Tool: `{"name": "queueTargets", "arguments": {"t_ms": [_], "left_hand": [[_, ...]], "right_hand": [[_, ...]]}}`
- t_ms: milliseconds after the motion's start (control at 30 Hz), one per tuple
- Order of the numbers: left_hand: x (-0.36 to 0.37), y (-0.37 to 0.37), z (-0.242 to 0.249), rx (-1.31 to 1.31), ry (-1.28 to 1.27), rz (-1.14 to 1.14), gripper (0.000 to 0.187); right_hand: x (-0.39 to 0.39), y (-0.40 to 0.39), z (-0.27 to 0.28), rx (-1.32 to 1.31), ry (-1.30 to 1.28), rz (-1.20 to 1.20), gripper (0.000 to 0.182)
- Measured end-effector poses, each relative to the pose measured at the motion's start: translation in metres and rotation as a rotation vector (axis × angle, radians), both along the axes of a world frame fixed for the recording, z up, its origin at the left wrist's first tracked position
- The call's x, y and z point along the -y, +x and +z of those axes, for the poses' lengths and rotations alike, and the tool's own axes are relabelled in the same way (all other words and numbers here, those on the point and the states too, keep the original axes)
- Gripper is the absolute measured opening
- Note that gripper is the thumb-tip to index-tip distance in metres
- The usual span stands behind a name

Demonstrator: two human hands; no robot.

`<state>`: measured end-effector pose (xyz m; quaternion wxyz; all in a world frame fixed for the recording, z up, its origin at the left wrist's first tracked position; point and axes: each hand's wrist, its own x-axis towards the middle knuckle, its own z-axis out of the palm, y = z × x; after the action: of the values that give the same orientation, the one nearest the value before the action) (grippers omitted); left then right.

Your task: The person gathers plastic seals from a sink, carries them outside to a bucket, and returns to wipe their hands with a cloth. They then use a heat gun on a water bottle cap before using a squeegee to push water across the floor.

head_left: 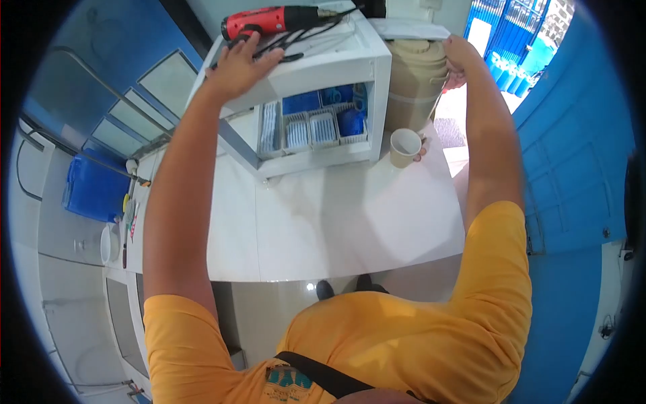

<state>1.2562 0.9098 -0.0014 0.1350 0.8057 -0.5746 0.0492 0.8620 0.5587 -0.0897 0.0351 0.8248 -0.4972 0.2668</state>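
Red-and-black heat gun (268, 21), black cord (311, 34) looped, by the left hand (237, 69).

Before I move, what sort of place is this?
Probably a small workroom or pantry. A red heat gun lies on a white cabinet holding small baskets, and a beige drinks cooler and a cup are beside it.

A red-and-black heat gun (266, 22) lies on its side atop the white open-front cabinet (382, 81), at the fingers of the left hand (239, 71), its black cord looped loosely beside it. A flat white item (412, 29) lies level by the lid of the upright tan jug (412, 77), its end at the right hand (459, 59).
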Motion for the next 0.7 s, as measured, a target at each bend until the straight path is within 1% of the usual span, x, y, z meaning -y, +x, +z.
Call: {"name": "queueTargets", "arguments": {"t_ms": [33, 67, 100, 133, 167, 200, 233, 267, 300, 333, 367, 400, 467, 500, 533, 567, 633, 667, 700], "left_hand": [[0.002, 0.008, -0.001, 0.003, -0.052, -0.064, 0.107], [0.001, 0.010, 0.000, -0.008, -0.021, -0.062, 0.107], [-0.003, 0.010, 0.001, -0.110, -0.067, -0.152, 0.102], [-0.004, 0.007, 0.004, -0.211, -0.125, -0.239, 0.098], [-0.004, 0.002, 0.003, -0.226, -0.103, -0.238, 0.098], [-0.006, -0.003, 0.003, -0.177, -0.116, -0.197, 0.092], [-0.010, -0.008, 0.007, -0.125, -0.135, -0.156, 0.086], [-0.013, -0.019, 0.015, -0.133, -0.124, -0.156, 0.086], [-0.016, -0.033, 0.024, -0.118, -0.053, -0.109, 0.086], [-0.020, -0.045, 0.030, -0.101, 0.020, -0.066, 0.087], [-0.023, -0.050, 0.032, -0.146, 0.000, -0.066, 0.090], [-0.022, -0.050, 0.031, -0.152, 0.006, -0.070, 0.090], [-0.019, -0.049, 0.032, -0.036, 0.014, -0.046, 0.088], [-0.029, -0.069, 0.035, -0.037, -0.026, -0.048, 0.087], [-0.027, -0.065, 0.035, -0.037, -0.024, -0.051, 0.087], [-0.022, -0.056, 0.033, -0.042, -0.028, -0.084, 0.086], [-0.020, -0.053, 0.032, -0.045, -0.031, -0.126, 0.086], [-0.021, -0.054, 0.033, -0.038, -0.036, -0.133, 0.085], [-0.023, -0.055, 0.035, -0.030, -0.041, -0.137, 0.085]], "right_hand": [[-0.019, 0.003, 0.011, 0.021, 0.186, -0.010, 0.042], [-0.036, 0.002, 0.024, 0.085, 0.388, -0.040, 0.040], [-0.056, 0.001, 0.038, 0.143, 0.578, -0.093, 0.039], [-0.064, -0.003, 0.038, 0.229, 0.673, -0.116, 0.036], [-0.073, -0.007, 0.037, 0.315, 0.763, -0.146, 0.034], [-0.093, -0.013, 0.025, 0.305, 0.781, -0.154, 0.034], [-0.120, -0.020, 0.015, -0.095, 0.403, 0.000, 0.034], [-0.143, -0.028, 0.001, -0.209, 0.340, 0.074, 0.035], [-0.166, -0.036, -0.014, -0.316, 0.267, 0.147, 0.037], [-0.189, -0.042, -0.039, -0.199, 0.424, 0.136, 0.042], [-0.212, -0.047, -0.063, -0.076, 0.569, 0.111, 0.048], [-0.234, -0.046, -0.080, -0.005, 0.614, 0.094, 0.055], [-0.259, -0.039, -0.100, 0.203, 1.012, 0.026, 0.063], [-0.263, -0.035, -0.127, 0.264, 0.955, 0.079, 0.065], [-0.265, -0.029, -0.152, 0.323, 0.896, 0.132, 0.068], [-0.267, -0.019, -0.167, 0.326, 0.896, 0.128, 0.068], [-0.272, 0.002, -0.182, 0.307, 0.672, -0.040, 0.071], [-0.271, 0.006, -0.183, 0.312, 0.668, -0.045, 0.071], [-0.270, 0.009, -0.183, 0.356, 0.741, -0.028, 0.074]]}}
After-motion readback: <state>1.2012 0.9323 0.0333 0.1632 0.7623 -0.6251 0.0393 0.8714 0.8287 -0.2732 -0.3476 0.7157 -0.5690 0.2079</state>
